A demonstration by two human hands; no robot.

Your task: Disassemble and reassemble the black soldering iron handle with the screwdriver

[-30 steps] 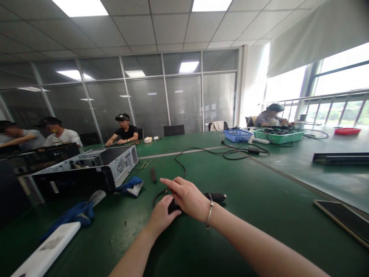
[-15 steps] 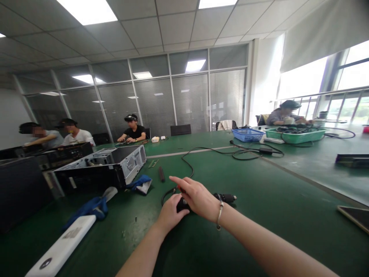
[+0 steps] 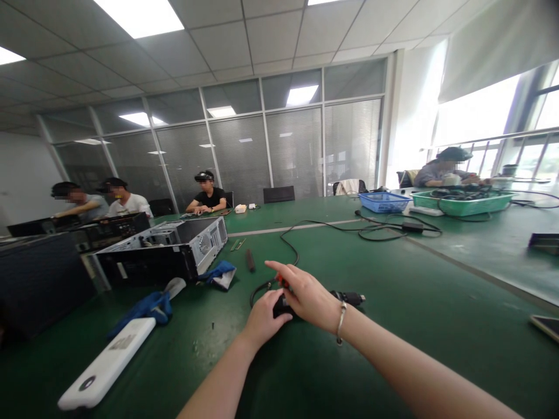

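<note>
A black power drill (image 3: 349,298) lies on the green table in front of me, its chuck and metal tip pointing right. My left hand (image 3: 265,314) is closed around its dark body, with the thumb along the near side. Over the drill's middle is my right hand (image 3: 308,291), gripping it with the index finger stretched out to the left. An orange part (image 3: 282,281) of the drill shows beside the right hand's fingers. Most of the drill's body is hidden under both hands. A black cord (image 3: 257,289) curves out at the left end.
On the left are an opened computer case (image 3: 151,265), blue gloves (image 3: 220,273) and a long white device (image 3: 111,361). A dark bar (image 3: 249,260) lies ahead. A power adapter (image 3: 411,227) with cable, a blue basket (image 3: 384,203) and a green basket (image 3: 463,205) stand farther right. Several people sit around.
The view has turned slightly left, so everything appears shifted right. Both hands stay on the drill, and a little more of its orange part shows.
</note>
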